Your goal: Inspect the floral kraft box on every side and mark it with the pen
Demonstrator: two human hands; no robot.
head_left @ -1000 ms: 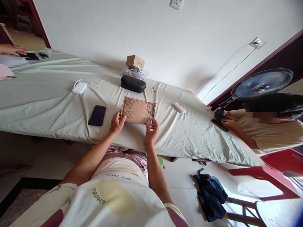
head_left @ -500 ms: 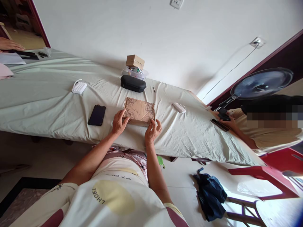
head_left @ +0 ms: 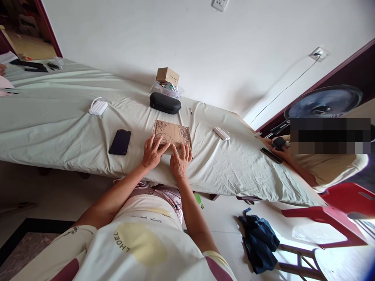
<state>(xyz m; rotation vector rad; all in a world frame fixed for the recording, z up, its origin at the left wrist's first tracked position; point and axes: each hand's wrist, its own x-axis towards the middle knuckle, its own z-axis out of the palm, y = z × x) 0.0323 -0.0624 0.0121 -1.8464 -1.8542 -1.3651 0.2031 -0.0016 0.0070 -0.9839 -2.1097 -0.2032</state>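
- Front and centre, 1 cardboard box (head_left: pixel 172 130), scribbled with dark lines, sits flat on the pale cloth (head_left: pixel 73 136), right before the person!
- In comes the left hand (head_left: pixel 152 155), fingers spread apart on the near left edge.
- The right hand (head_left: pixel 179 163) is just beside, fingers fanned apart at the near right edge; whether every fingertip touches is hard to tell.
- Beyond the box, 1 black case (head_left: pixel 165 104); left of it, 1 dark phone (head_left: pixel 120 142), nearby but apart.
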